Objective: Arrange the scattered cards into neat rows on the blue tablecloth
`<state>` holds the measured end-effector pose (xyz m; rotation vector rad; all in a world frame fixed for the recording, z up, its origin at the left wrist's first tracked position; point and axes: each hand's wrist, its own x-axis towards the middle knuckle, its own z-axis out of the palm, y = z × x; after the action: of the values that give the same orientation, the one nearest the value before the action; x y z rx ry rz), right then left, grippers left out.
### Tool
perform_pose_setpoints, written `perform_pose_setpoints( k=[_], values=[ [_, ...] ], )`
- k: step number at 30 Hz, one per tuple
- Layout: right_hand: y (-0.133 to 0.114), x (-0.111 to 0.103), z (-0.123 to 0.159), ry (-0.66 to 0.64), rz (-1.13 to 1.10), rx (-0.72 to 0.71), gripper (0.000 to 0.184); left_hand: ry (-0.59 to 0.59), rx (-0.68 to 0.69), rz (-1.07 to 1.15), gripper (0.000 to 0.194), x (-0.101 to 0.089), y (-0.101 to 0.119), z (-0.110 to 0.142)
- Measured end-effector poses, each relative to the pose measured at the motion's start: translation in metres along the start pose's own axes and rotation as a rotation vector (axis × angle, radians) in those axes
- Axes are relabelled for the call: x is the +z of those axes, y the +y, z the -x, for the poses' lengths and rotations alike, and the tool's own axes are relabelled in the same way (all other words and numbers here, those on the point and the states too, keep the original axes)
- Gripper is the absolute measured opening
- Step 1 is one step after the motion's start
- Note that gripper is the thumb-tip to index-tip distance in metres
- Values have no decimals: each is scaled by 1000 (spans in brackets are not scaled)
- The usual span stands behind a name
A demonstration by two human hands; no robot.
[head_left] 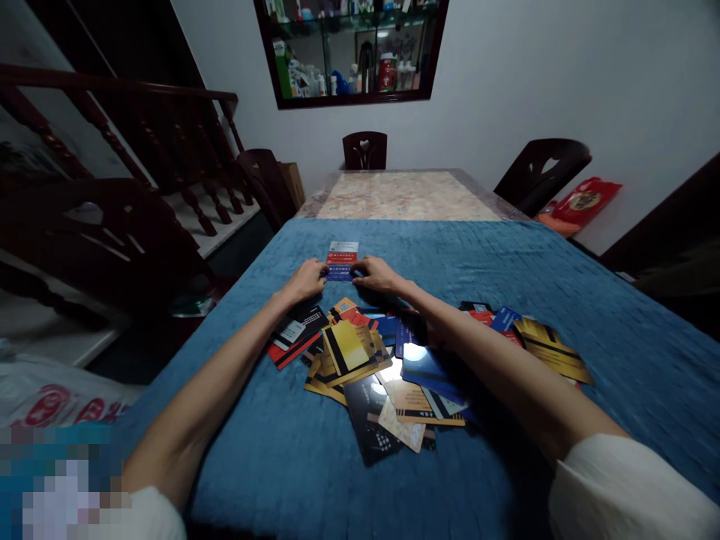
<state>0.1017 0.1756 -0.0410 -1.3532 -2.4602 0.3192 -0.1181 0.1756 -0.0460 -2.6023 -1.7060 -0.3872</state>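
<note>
A short column of overlapping cards lies toward the far part of the blue cloth: a pale card (344,246) at the top, a red card (341,259) below it and a blue card (339,274) nearest me. My left hand (305,280) has its curled fingers at the blue card's left edge. At the opposite edge, my right hand (378,274) pinches the same card. A loose heap of cards, among them a gold card (349,347), a black card (368,424) and a red-edged card (286,352), spreads between my forearms. My right forearm hides part of it.
The blue cloth (253,465) covers the near part of the table, and the bare tabletop (402,193) shows beyond. More gold cards (554,351) lie right of my right arm. Dark chairs (365,151) surround the table. A red bag (590,202) sits at the right.
</note>
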Motion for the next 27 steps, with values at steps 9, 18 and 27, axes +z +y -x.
perform_pose_setpoints(
  k=[9, 18, 27],
  values=[
    [0, -8, 12, -17, -81, 0, 35, -19, 9, 8, 37, -6, 6, 4],
    [-5, -18, 39, 66, -116, -88, 31, 24, 49, 10, 37, -11, 17, 24],
    [-6, -21, 81, 109, -67, -241, 23, 138, 231, 115, 27, -17, 46, 58]
  ],
)
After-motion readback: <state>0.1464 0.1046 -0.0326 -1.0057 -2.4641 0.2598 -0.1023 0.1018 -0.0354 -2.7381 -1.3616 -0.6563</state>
